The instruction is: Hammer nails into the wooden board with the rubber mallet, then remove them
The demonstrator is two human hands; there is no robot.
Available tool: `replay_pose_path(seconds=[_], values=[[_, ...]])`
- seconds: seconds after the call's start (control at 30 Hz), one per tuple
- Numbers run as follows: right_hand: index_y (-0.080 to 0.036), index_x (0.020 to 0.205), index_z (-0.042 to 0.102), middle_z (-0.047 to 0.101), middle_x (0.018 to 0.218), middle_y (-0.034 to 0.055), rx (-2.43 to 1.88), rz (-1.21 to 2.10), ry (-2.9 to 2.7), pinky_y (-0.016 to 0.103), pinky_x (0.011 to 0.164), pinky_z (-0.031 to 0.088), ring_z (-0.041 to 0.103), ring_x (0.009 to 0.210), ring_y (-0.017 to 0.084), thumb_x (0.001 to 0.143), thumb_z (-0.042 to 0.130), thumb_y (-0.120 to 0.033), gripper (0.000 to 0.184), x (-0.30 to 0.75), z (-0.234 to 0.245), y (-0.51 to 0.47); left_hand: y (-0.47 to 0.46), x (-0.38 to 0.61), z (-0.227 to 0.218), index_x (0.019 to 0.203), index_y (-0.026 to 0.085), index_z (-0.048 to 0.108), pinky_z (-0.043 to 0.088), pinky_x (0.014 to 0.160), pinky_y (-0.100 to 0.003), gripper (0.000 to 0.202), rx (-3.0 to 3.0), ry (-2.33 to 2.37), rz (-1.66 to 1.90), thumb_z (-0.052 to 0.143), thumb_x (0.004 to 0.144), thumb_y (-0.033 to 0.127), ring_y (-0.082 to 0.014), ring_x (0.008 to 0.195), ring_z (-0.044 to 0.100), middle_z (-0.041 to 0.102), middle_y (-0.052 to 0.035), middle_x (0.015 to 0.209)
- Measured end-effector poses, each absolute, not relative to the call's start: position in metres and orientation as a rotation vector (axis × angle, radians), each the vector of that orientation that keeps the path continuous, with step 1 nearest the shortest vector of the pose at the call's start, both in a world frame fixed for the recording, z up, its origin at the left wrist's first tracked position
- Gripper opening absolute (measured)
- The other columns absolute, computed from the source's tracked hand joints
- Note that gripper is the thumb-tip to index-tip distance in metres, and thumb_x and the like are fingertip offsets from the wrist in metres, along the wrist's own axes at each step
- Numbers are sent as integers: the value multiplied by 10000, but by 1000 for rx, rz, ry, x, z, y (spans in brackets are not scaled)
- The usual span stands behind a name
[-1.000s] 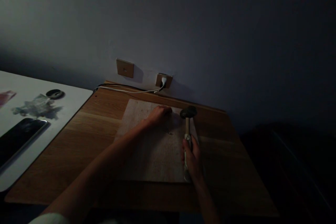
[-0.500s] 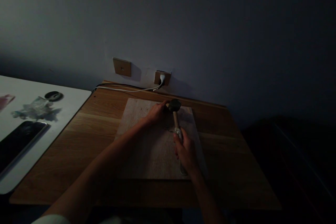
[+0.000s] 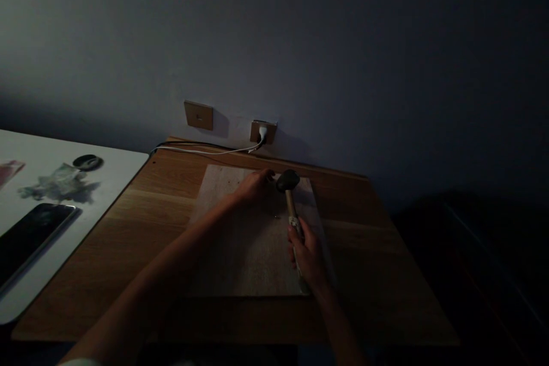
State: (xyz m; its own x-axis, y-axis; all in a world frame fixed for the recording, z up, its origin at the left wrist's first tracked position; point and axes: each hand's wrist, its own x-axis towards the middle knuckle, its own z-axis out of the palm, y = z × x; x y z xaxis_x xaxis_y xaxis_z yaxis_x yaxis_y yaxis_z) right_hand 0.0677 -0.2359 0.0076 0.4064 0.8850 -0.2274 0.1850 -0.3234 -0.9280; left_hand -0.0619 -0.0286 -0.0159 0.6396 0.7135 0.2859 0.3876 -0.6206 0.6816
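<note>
My right hand [image 3: 307,254] is wrapped round the wooden handle of a hammer [image 3: 290,203] with a dark, rounded head. Its head hovers at the far part of a pale wooden board [image 3: 240,257], just right of my left fingertips. My left hand [image 3: 254,185] rests at the far side of the board, thumb and fingers pinched together; whatever is between them is too dark and small to name. A tiny shiny metal piece [image 3: 277,217] lies on the board between my hands. Small dark marks show on the board left of my left hand.
The board lies on a wooden table [image 3: 141,223] against a wall. White and black cables [image 3: 210,151] run along its back edge to a wall socket [image 3: 263,132]. On a white table at left are a phone [image 3: 36,237], a crumpled plastic bag [image 3: 62,182] and a round dark object [image 3: 87,162].
The hammer and my right hand have moved slightly right and nearer to me, with the head now a little farther from my left fingers. The view has tilted up slightly.
</note>
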Motion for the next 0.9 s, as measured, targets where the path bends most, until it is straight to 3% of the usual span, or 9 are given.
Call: replay_pose_path(seconds=[0.1, 0.3, 0.47, 0.9], values=[[-208, 1124, 558, 459, 588, -91, -1788, 975, -865, 164, 302, 325, 410, 388, 81, 797, 596, -666, 564, 75, 6, -250, -41, -71, -1, 1083, 169, 667, 528, 830, -309, 242, 2526, 702, 641, 595, 855, 134, -214, 943, 691, 712, -101, 1102], [-222, 1095, 572, 411, 522, -110, -1783, 1034, -788, 159, 307, 309, 369, 373, 78, 779, 615, -705, 579, 84, -6, -266, -73, -76, 12, 949, 165, 696, 524, 769, -308, 212, 3074, 289, 208, 533, 911, 36, -221, 888, 703, 746, -88, 928], [-224, 1066, 576, 431, 539, -102, -1781, 1040, -759, 163, 312, 320, 384, 376, 77, 775, 621, -709, 567, 85, -12, -269, -79, -76, 13, 912, 148, 688, 516, 692, -317, 152, 3181, 205, 225, 570, 915, 53, -227, 812, 687, 732, -92, 862], [-229, 978, 533, 413, 537, -110, -1712, 1025, -786, 151, 306, 308, 361, 371, 66, 803, 594, -726, 530, 86, -18, -269, -70, -82, 12, 850, 156, 714, 499, 719, -246, 238, 2804, 280, 315, 541, 863, -8, -168, 805, 646, 686, -69, 865]])
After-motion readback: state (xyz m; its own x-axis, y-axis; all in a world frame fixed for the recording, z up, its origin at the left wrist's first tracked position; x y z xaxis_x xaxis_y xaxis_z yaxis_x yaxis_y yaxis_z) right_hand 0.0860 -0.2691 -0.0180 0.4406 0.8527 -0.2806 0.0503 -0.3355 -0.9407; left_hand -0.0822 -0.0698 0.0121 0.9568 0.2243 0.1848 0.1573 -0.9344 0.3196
